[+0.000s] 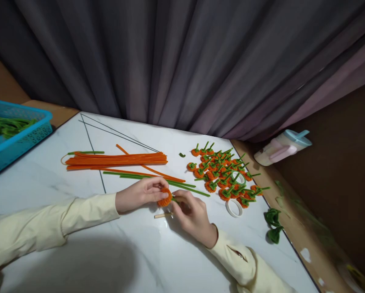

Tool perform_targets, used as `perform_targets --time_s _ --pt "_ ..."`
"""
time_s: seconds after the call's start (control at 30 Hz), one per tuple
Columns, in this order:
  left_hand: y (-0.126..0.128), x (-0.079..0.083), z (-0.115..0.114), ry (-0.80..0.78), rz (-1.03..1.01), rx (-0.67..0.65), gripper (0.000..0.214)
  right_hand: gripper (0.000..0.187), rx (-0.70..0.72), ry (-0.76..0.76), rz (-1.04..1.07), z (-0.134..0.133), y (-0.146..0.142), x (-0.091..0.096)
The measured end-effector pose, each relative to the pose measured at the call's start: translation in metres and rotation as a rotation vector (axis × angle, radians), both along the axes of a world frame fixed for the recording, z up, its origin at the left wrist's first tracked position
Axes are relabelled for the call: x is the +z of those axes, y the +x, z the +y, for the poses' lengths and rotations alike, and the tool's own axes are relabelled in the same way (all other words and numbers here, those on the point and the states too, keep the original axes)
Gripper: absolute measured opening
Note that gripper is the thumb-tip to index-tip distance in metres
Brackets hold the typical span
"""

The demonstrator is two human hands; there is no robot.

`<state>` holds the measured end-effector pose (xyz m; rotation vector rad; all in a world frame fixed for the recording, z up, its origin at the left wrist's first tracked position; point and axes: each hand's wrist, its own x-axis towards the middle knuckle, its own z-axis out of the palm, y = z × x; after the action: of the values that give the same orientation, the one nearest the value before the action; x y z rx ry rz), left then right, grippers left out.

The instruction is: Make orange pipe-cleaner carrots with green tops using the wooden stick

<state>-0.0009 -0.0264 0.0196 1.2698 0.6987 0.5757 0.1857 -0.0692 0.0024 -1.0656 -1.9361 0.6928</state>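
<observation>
My left hand (140,194) pinches a small coiled orange pipe-cleaner disc (165,197) above the white marble table (79,244). My right hand (192,215) is closed at the disc's right side, fingertips on a green pipe-cleaner stem that pokes from it. A short wooden stick (162,215) lies on the table just under both hands. Behind the hands lie a bundle of orange pipe cleaners (115,159) and a few green pipe cleaners (182,186).
A pile of several finished orange discs with green stems (223,175) sits to the right, with a white tape ring (234,207) beside it. Green scraps (273,224) lie near the table's right edge. A blue basket (14,134) stands far left, a pink-and-blue bottle (281,147) far right.
</observation>
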Motion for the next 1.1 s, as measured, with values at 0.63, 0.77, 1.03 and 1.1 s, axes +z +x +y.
perform_targets --time_s 0.63,0.77,1.03,1.1 --pt "0.0 0.018 -0.012 1.968 0.187 -0.239 0.014 0.025 0.812 -1.33 0.579 0.03 0.016 -0.002" --pt "0.0 0.02 -0.01 1.986 0.194 -0.248 0.013 0.024 0.842 -1.33 0.58 0.03 0.019 -0.003" --pt "0.0 0.024 -0.01 1.999 0.237 -0.246 0.014 0.031 0.885 -1.272 0.471 0.03 0.021 0.005" --pt "0.0 0.024 -0.01 1.993 0.24 -0.262 0.015 0.031 0.884 -1.261 0.43 0.03 0.022 0.008"
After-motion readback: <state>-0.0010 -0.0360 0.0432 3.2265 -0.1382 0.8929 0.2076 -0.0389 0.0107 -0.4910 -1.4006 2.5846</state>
